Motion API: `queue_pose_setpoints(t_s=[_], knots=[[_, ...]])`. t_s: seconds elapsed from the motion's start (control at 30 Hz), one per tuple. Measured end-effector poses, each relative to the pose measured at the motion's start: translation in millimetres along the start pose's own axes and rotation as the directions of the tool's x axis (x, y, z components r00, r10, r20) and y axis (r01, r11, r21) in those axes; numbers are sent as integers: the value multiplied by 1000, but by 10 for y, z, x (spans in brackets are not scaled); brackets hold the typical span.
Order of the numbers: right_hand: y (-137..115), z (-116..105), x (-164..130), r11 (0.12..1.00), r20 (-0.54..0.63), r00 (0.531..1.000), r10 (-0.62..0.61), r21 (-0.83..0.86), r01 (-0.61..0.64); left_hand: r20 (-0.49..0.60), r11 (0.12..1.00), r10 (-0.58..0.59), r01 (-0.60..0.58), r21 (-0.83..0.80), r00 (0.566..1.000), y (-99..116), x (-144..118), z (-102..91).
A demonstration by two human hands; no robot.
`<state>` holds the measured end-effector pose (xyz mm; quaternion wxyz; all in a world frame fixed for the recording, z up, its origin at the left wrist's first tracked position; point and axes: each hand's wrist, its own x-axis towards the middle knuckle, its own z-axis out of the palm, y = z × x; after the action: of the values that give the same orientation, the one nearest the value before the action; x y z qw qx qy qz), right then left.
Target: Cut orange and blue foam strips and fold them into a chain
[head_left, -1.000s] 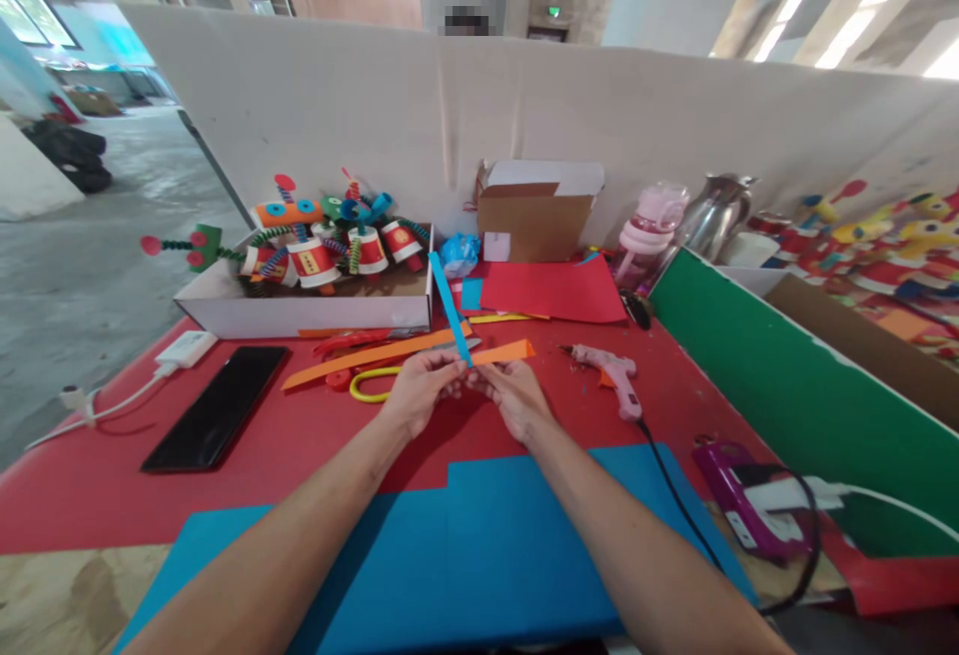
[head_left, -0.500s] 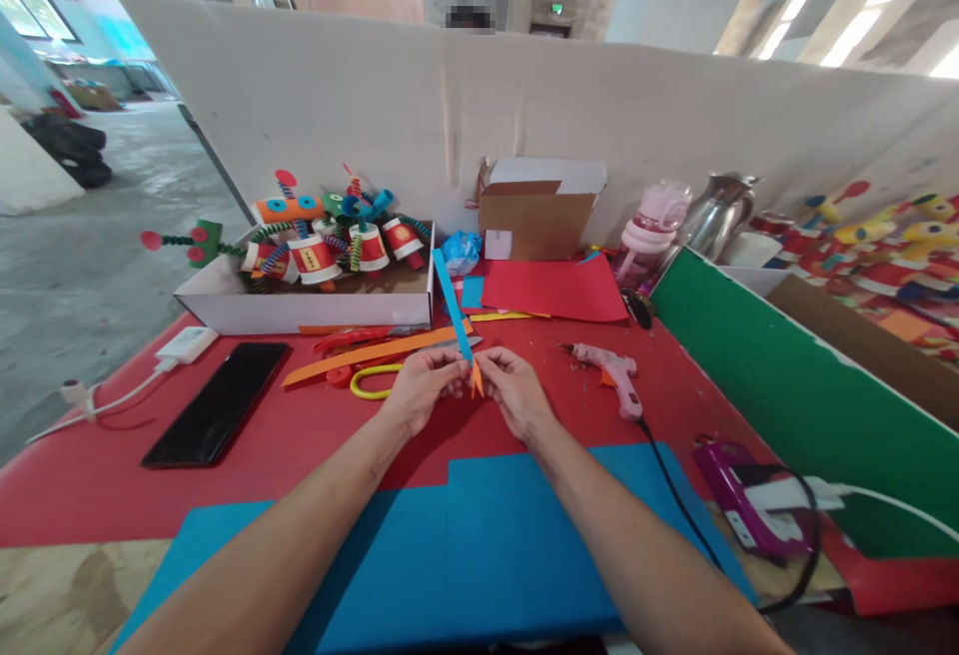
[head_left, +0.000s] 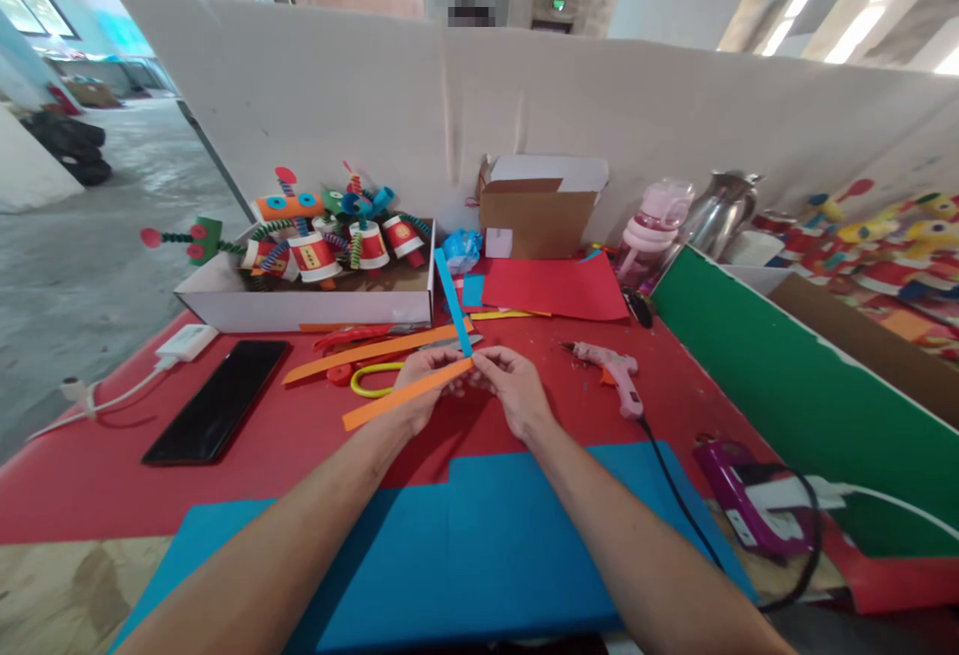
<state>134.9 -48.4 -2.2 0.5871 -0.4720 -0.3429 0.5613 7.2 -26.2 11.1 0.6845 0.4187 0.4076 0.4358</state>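
A blue paper strip (head_left: 454,301) and an orange paper strip (head_left: 405,395) meet at an angle between my fingertips, above the red tabletop. The blue one points up and away; the orange one slants down to the left across the back of my left hand. My left hand (head_left: 421,375) is closed at the joint, its fingertips partly hidden by the orange strip. My right hand (head_left: 518,387) pinches the same joint from the right side. Yellow-handled scissors (head_left: 367,381) lie just left of my left hand, close to another long orange strip (head_left: 330,365).
A white box (head_left: 322,311) of paper-cup figures stands back left, with a black phone (head_left: 217,403) before it. To the right lie a pink glue gun (head_left: 614,370) with its cord and a purple power strip (head_left: 749,505). Blue sheets (head_left: 516,535) cover the front edge.
The orange strip has swung from pointing toward me to lying out leftward over my left hand. Both hands stay at the joint, and the blue strip has barely moved.
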Motion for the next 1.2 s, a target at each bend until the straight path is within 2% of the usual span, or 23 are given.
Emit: queue_pose_setpoints(t_s=[0.17, 0.3, 0.53, 0.73, 0.9, 0.97, 1.2], knots=[[-8, 16, -16, 984, -8, 993, -116, -136, 113, -18, 1000, -23, 22, -18, 1000, -15, 15, -17], [-17, 19, -28, 980, 5, 991, -130, -153, 129, -16, 1000, 13, -14, -19, 1000, -39, 36, -56], [6, -1, -7, 993, -3, 996, -90, -73, 90, 38, 999, 36, -36, -8, 999, -33, 32, -62], [17, 18, 26, 988, -75, 997, -13, 155, 25, 61, 997, 71, -68, -45, 996, -64, 6, -24], [1, 46, -6, 990, 3, 1000, 4, 139, -4, -62, 971, 212, -203, 128, 975, -68, 19, -34], [-4, 47, -14, 991, 43, 999, 31, 132, -37, -89, 958, 241, -222, 181, 966, -66, 26, -44], [16, 28, 7, 993, 81, 996, 47, 104, -56, -58, 912, 273, -239, 334, 960, -53, 19, -45]])
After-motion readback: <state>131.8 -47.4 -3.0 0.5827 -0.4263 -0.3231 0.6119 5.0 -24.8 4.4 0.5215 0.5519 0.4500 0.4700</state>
